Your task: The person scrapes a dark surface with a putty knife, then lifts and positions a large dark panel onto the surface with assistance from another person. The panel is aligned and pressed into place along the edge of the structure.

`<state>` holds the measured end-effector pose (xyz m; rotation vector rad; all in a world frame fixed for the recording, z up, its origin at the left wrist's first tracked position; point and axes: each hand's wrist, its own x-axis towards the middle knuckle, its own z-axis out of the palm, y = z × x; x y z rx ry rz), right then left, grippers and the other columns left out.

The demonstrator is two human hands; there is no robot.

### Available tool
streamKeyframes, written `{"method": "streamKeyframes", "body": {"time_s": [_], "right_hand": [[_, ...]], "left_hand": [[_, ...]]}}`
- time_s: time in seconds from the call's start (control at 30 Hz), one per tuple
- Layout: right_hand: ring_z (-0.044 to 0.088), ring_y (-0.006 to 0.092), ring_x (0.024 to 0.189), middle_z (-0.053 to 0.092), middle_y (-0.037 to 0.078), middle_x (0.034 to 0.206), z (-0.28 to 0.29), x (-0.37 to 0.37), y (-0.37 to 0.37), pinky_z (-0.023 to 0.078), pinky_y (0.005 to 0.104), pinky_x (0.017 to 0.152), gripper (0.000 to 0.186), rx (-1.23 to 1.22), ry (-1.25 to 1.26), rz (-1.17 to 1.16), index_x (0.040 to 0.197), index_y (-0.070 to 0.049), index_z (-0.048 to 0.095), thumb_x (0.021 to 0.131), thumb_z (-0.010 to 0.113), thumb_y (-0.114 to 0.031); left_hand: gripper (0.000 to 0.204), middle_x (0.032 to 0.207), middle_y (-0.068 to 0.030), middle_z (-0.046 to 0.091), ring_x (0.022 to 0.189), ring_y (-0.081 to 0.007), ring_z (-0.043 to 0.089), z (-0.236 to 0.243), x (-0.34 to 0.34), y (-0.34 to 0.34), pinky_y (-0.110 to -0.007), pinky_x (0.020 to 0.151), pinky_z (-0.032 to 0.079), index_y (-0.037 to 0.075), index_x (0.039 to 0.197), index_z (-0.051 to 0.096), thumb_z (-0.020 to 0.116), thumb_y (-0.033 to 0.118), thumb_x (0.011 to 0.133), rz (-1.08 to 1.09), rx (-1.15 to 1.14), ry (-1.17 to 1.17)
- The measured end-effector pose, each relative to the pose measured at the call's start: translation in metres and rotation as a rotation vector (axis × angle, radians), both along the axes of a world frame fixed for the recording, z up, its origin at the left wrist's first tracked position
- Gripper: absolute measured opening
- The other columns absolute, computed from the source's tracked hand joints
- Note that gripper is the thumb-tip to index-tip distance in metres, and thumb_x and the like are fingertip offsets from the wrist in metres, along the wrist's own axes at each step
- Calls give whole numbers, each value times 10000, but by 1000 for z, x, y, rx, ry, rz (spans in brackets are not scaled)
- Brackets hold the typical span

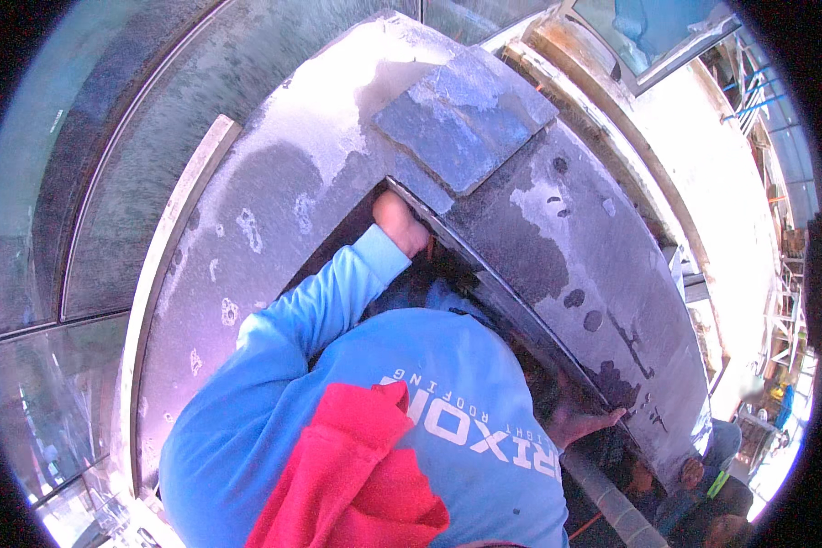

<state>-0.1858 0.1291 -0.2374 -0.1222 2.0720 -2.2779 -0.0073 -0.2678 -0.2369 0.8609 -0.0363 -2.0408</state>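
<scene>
Large dark grey slate slabs (pixel 603 265) with wet and dry patches spread around my torso. My left hand (pixel 400 224), in a blue sleeve, is closed at the upper corner of the gap in the slate, and its fingers are hidden there. At the lower right end of the same long, thin slate edge, my right hand (pixel 586 420) grips with its outer fingers against the edge; the rest of that hand is in shadow. A smaller rectangular slate piece (pixel 466 114) lies flat beyond my left hand. Below the edge it is dark, and details are hard to make out.
Glass panes (pixel 36 210) curve along the left behind a pale edging strip (pixel 169 283). A framed pane (pixel 653 36) stands at the upper right. A grey tube (pixel 612 502) runs below my right hand. At lower right is part of another person (pixel 726 498) in dark clothing.
</scene>
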Motion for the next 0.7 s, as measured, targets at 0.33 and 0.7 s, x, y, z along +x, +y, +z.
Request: {"method": "streamKeyframes", "body": {"time_s": [0.33, 0.7], "right_hand": [[476, 378, 1276, 402, 276, 1433, -31, -11, 35, 455, 579, 1027, 968, 212, 713, 255, 1555, -130, 95, 872, 731, -387], [332, 435, 1373, 313, 145, 1531, 20, 17, -6, 416, 721, 985, 886, -62, -119, 62, 1515, -200, 315, 835, 491, -739]], "left_hand": [[402, 1338, -159, 587, 1229, -356, 549, -14, -3, -4, -534, 1074, 421, 11, 1271, 588, 495, 290, 997, -33, 6, 3], [414, 1351, -148, 579, 1237, -340, 545, -72, 2, -12, -516, 1085, 413, 14, 1283, 574, 472, 298, 1001, 18, 123, 25]]}}
